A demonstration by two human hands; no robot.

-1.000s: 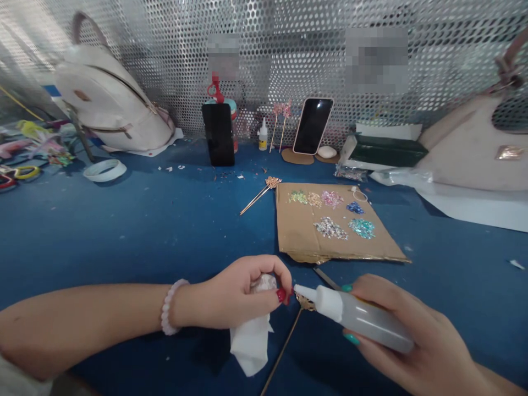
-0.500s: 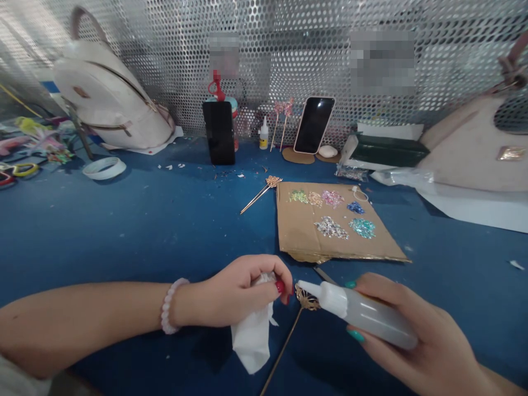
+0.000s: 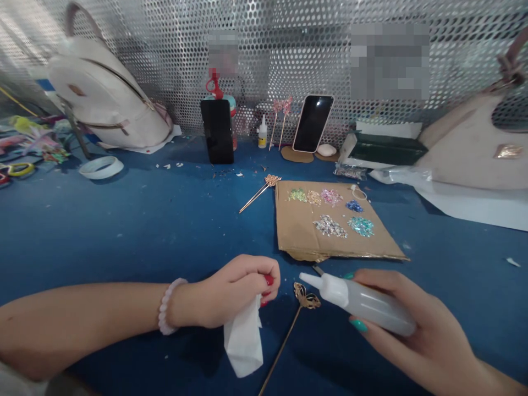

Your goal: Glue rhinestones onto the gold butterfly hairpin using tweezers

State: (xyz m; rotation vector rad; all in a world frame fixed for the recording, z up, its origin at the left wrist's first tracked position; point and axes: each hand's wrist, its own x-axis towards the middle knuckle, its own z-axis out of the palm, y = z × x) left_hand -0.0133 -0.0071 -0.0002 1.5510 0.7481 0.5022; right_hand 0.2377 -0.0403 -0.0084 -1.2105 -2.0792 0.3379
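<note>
My left hand (image 3: 235, 289) is closed around a white tissue (image 3: 244, 344), whose loose end hangs below the fist. In my right hand (image 3: 424, 330) lies a clear plastic glue bottle (image 3: 375, 305), tilted so its white nozzle points left. Just under that nozzle is a gold hairpin (image 3: 306, 297) with an openwork butterfly-shaped head; its long stem runs down toward the bottom edge. The nozzle tip appears apart from the hairpin's head. Neither hand touches the hairpin.
A cardboard sheet (image 3: 295, 231) holds small piles of coloured chips. Beside it lies another gold hairpin (image 3: 259, 192). Two phones, a small glue bottle (image 3: 263, 133) and a tape roll (image 3: 101, 168) are farther back. Pale bags (image 3: 111, 99) stand at both sides.
My left hand has drawn back left from the hairpin with the tissue, its fingers curling tighter. The glue bottle's nozzle has lifted slightly away from the hairpin's head.
</note>
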